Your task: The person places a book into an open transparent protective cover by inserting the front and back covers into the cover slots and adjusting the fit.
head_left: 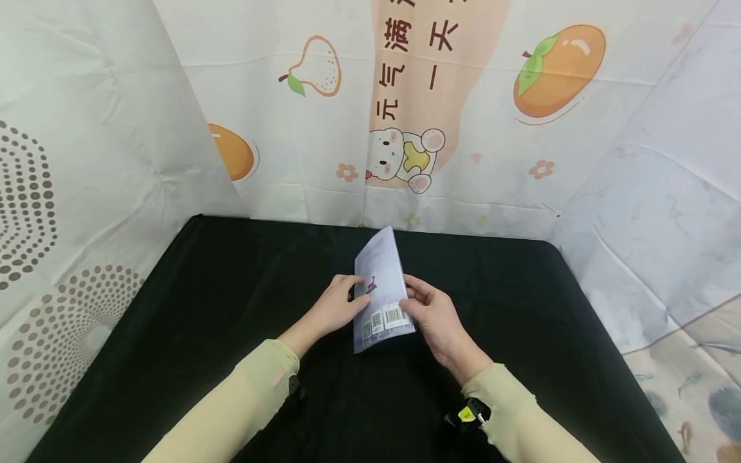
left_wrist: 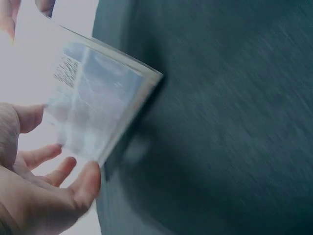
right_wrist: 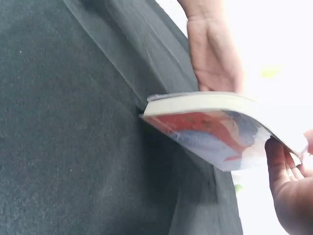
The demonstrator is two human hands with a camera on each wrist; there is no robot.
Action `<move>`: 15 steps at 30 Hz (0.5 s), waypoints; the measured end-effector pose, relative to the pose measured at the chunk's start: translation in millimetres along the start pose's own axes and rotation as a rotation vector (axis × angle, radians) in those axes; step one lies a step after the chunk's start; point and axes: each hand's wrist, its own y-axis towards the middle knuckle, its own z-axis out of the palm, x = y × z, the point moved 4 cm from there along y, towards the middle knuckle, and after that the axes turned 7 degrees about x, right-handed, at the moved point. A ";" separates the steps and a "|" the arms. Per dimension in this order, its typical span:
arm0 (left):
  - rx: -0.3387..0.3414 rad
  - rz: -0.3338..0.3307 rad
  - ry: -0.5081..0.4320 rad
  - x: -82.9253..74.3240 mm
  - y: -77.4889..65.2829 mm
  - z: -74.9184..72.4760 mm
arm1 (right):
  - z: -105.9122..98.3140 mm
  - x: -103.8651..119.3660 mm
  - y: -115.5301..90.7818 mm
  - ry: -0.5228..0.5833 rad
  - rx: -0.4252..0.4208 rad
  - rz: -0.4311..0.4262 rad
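Note:
A paperback book (head_left: 379, 263) stands tilted above the black table, its pale lavender back cover and barcode labels facing the head camera. My right hand (head_left: 438, 321) pinches its right edge, thumb on the back cover and fingers behind. My left hand (head_left: 332, 305) rests its spread thumb and fingertips against the left part of that cover. In the left wrist view the cover (left_wrist: 105, 88) is washed out by glare and slightly blurred. From the right wrist, the red, white and blue front cover (right_wrist: 215, 134) shows under the thick page block (right_wrist: 200, 102), which bends toward the right hand.
Black cloth covers the table (head_left: 243, 276). White printed curtains (head_left: 324, 141) hang along its far edge and both sides. A dark strap with a yellow tag (head_left: 466, 414) sits at the right wrist.

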 end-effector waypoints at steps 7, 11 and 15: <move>0.008 0.058 -0.304 -20.5 -1.4 -2.4 | 8.5 16.3 -5.6 -0.143 -0.055 -0.089; 0.031 0.094 -0.534 -27.9 -4.3 -2.7 | 13.5 25.1 -8.2 -0.272 -0.104 -0.124; 0.096 0.162 -0.725 -43.4 -14.5 -7.2 | 19.9 31.3 -10.5 -0.388 -0.117 -0.178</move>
